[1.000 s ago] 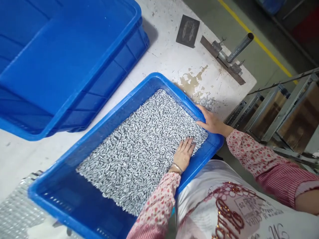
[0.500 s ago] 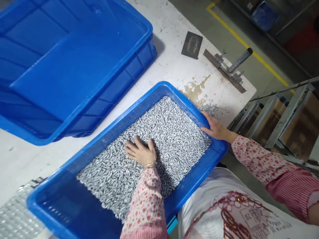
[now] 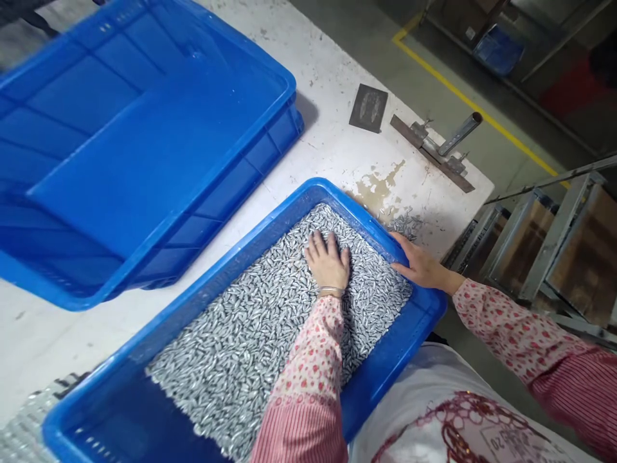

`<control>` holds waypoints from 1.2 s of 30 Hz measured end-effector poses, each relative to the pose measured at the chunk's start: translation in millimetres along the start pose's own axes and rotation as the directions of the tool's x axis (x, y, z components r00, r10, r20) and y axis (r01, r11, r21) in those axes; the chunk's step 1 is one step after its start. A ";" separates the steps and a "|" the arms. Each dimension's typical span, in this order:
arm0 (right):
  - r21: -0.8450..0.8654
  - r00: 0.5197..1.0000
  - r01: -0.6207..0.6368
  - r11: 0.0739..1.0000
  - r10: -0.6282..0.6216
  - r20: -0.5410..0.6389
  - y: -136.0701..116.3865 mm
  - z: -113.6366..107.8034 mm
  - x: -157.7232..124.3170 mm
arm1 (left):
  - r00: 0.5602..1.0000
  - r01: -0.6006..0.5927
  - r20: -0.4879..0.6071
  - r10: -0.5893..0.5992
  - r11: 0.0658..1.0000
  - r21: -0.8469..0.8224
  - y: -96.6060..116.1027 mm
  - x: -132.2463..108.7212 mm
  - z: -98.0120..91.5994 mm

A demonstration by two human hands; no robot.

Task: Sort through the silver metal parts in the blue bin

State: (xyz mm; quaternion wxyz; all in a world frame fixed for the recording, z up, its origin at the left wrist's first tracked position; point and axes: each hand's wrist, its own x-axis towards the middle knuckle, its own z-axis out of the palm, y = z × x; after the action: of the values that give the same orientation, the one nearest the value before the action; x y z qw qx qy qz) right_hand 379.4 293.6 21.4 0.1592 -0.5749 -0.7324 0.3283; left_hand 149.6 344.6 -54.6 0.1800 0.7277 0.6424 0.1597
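A shallow blue tray (image 3: 263, 228) holds a layer of small, silvery, spindle-shaped metal pieces (image 3: 250, 334). Flat on these pieces lies my left hand (image 3: 329, 262), palm down with fingers spread, towards the tray's far end. My right hand (image 3: 418, 262) grips the rim at the right corner, thumb on the inner side and fingers over the outer side. The bottom of the tray shows bare at its near left end. Outside the rim, beyond my right hand, a few loose pieces (image 3: 406, 224) are scattered on the white table (image 3: 332, 154).
A larger, deeper blue bin (image 3: 159, 161) stands at the left. Beyond the tray are a dark square plate (image 3: 369, 108) and a metal bar fixture with an upright tube (image 3: 460, 134) at the table edge. Metal racks (image 3: 535, 257) stand at the right.
My left hand has slid over the metal pieces, away from me and to the right, towards the tray's far end. My right hand keeps its hold on the rim. The view has shifted slightly.
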 end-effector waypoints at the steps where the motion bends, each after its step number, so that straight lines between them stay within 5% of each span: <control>1: 0.003 1.000 0.001 1.000 -0.001 0.001 -0.5 -0.1 0.1 | 0.995 -0.086 0.042 0.088 0.995 -0.041 6.0 -0.5 0.7; 4: 0.011 1.000 0.004 1.000 -0.004 0.000 -0.9 0.3 0.1 | 0.965 -0.236 0.067 0.253 0.953 -0.190 11.3 4.8 -1.5; 9: 0.006 1.000 0.001 1.000 -0.001 0.002 0.5 1.7 -0.6 | 0.985 0.113 -0.121 -0.127 0.987 -0.111 -23.0 39.7 -16.7; 15: 0.022 1.000 -0.004 1.000 0.004 0.005 1.1 2.7 -1.6 | 0.988 0.135 0.055 -0.144 0.981 0.136 -43.5 63.8 -33.9; 22: 0.024 1.000 -0.013 1.000 0.013 0.003 1.9 2.5 -1.8 | 0.948 0.295 0.077 -0.309 0.942 0.159 -41.6 63.4 -45.3; 28: 0.022 1.000 -0.002 1.000 0.002 -0.002 1.5 2.6 0.1 | 0.936 0.343 0.080 -0.344 0.939 0.021 -46.1 33.6 -54.5; 31: 0.005 0.999 0.023 1.000 -0.023 -0.030 2.3 1.3 0.4 | 0.926 0.375 0.079 -0.369 0.873 -0.311 -43.6 0.4 -50.6; 34: -0.063 0.981 0.019 0.998 -0.031 -0.193 -7.7 -3.2 -2.5 | 0.919 0.362 0.114 -0.378 0.691 -0.625 -33.1 -38.2 -49.3; 36: -0.039 0.946 0.004 0.999 -0.016 -0.324 -25.0 -3.6 -5.1 | 0.938 0.311 0.107 -0.329 0.665 -0.679 -20.7 -61.2 -56.2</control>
State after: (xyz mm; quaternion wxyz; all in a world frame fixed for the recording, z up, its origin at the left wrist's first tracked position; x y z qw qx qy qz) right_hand 364.6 286.8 41.4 0.2683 -0.6202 -0.7052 0.2146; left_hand 97.8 289.3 -14.7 0.4535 0.4828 0.6567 0.3607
